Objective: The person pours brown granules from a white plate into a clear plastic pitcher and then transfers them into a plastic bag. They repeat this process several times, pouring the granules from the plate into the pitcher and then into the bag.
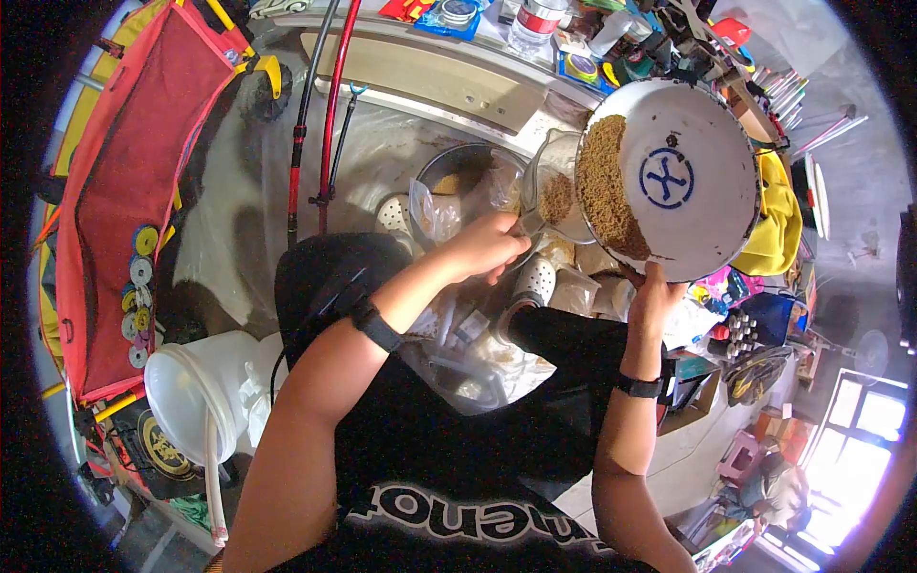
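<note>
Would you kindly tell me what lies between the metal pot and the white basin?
In the head view, a see-through container with brown grains in it shows between the metal pot and the white basin, at the left hand.

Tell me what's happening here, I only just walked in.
A person's right hand holds a white enamel basin by its rim, with brown granules gathered along the side towards the left hand. That hand grips a see-through handled container, which has some granules in it too, right beside the basin. Whether the two rims touch is hard to tell. Nearby, a round pail has clear plastic in it.
</note>
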A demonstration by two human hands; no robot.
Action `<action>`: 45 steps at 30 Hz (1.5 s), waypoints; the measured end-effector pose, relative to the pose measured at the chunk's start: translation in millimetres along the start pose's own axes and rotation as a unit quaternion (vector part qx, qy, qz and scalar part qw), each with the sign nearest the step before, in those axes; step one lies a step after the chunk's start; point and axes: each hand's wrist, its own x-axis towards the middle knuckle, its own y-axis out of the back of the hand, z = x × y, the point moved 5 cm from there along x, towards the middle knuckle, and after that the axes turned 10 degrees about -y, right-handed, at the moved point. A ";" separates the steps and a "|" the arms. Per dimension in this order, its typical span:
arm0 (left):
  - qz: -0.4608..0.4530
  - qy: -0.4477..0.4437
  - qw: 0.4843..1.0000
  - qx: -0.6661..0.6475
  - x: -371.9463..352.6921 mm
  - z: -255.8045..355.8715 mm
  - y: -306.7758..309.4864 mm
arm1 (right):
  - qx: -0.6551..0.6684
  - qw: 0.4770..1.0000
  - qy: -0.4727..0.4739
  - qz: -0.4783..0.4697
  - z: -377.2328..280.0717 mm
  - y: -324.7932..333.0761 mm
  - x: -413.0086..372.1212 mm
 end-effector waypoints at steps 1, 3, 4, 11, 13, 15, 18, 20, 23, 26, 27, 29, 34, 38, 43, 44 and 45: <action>-0.001 0.001 1.000 -0.002 -0.2 0.0 0.1 | 0.000 1.000 0.000 0.000 -1.2 -0.1 -0.7; -0.002 0.001 1.000 -0.003 -0.9 0.7 0.2 | -0.006 1.000 -0.024 0.004 -4.1 -2.2 -3.2; -0.004 -0.002 1.000 0.001 -1.4 2.2 0.2 | -0.006 1.000 -0.024 0.004 1.0 1.5 0.4; -0.015 -0.007 1.000 -0.006 -2.5 4.5 0.9 | -0.040 0.999 0.010 0.007 8.0 8.2 6.6; -0.016 -0.006 1.000 -0.001 -2.5 4.0 1.5 | -0.032 0.999 0.012 0.002 6.9 7.0 6.0; -0.016 -0.005 1.000 0.003 -3.4 4.4 2.1 | -0.016 1.000 0.001 -0.001 9.1 7.0 6.9; -0.016 -0.006 1.000 0.001 -5.2 5.6 2.4 | -0.022 1.000 0.000 0.007 9.5 7.3 6.9; -0.016 -0.004 1.000 -0.007 -4.5 3.2 3.2 | -0.021 1.000 -0.018 0.015 4.4 4.4 2.8; -0.013 -0.006 1.000 -0.010 -4.2 2.9 4.3 | -0.024 0.999 -0.031 0.020 5.9 6.1 3.5; -0.010 -0.001 1.000 -0.004 -5.4 4.7 4.9 | -0.026 1.000 -0.005 0.009 9.4 7.8 7.1; -0.010 -0.001 1.000 -0.004 -5.9 5.6 4.9 | -0.023 1.000 0.017 0.000 7.7 6.8 7.0; -0.013 -0.001 1.000 -0.007 -6.6 6.8 4.4 | -0.019 1.000 0.006 0.003 3.9 4.2 3.7; -0.018 -0.002 1.000 -0.007 -7.1 8.1 3.9 | -0.022 0.999 -0.023 0.006 2.8 4.5 2.0; -0.019 0.003 1.000 -0.001 -7.2 8.3 4.4 | -0.023 0.999 -0.041 0.013 4.2 5.4 1.7; -0.019 0.010 1.000 0.001 -6.8 3.5 6.6 | -0.029 0.999 -0.023 0.007 7.0 6.7 3.5; -0.020 0.010 1.000 0.001 -7.0 3.4 6.6 | -0.022 0.999 -0.032 0.013 4.5 4.6 1.2; -0.020 0.010 1.000 0.001 -7.6 4.0 6.6 | -0.015 0.999 -0.041 0.018 3.6 3.7 0.1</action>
